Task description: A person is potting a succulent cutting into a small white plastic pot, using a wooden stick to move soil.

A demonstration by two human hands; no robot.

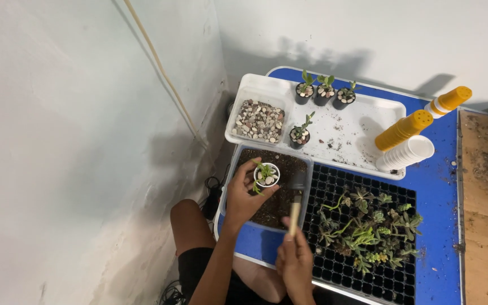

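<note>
**Small white pot held over the soil tub**

Small white pot, with a green seedling and pale pebbles on top, sits in the left hand, whose fingers wrap its side and hold it above the clear tub of dark soil. The right hand is closed around the pale wooden handle of a brush, whose dark bristles reach up just beside the pot.

Behind the tub lies a white tray bearing three black pots with seedlings at its far edge and a fourth nearer. A container of mixed pebbles stands at the tray's left end. Stacks of yellow pots and white pots lie on their sides to the right. A black cell tray holds loose succulent cuttings on the blue table.
</note>
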